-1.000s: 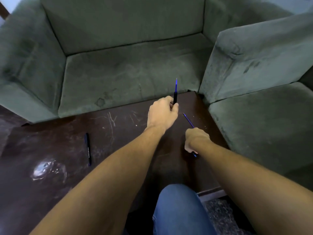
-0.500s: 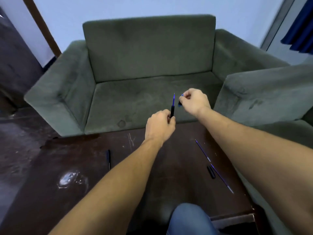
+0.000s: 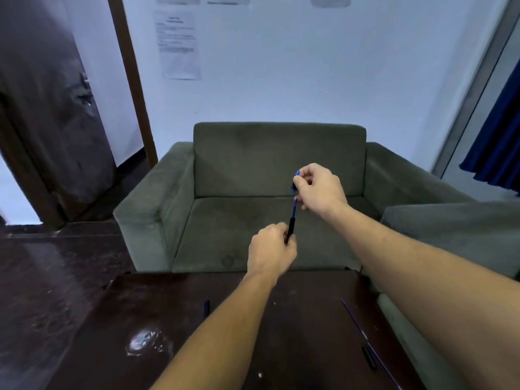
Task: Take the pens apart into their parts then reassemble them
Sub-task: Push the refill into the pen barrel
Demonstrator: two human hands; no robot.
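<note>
Left hand (image 3: pixel 271 249) fisted low, right hand (image 3: pixel 319 187) pinching higher (both forearms extended)

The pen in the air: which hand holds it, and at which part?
The left hand grips the pen's black barrel at its lower end; the right hand pinches the top of the blue refill.

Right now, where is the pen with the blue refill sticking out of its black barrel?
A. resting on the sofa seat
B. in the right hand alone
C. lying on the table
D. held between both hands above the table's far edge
D: the left hand grips the black barrel while the right hand pinches the top of the blue refill, in the air before the sofa.
</note>
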